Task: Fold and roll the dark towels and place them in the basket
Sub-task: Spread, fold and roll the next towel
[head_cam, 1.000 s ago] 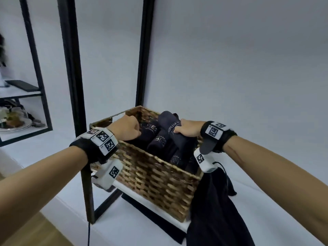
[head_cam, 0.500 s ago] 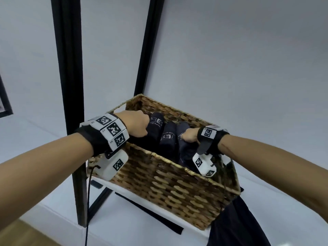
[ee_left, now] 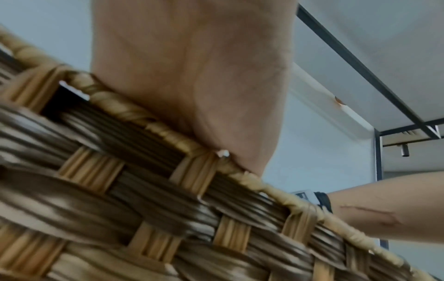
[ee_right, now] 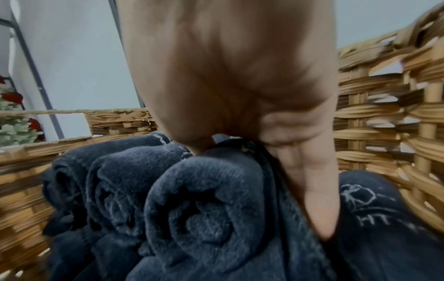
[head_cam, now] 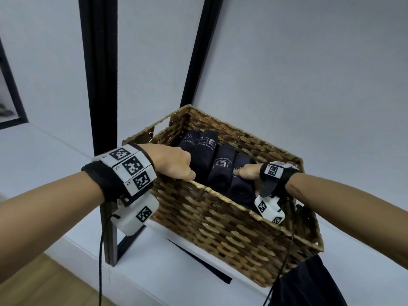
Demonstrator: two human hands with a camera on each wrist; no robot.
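Four rolled towels sit side by side in the basket, and the right hand is down among them, fingers curled around the nearest roll, seating it. Left hand clamps the basket's near rim, steadying it. Nearly done, by the look of it, though dark cloth hangs below the basket's right corner, possibly one more.

Rolled towels in basket
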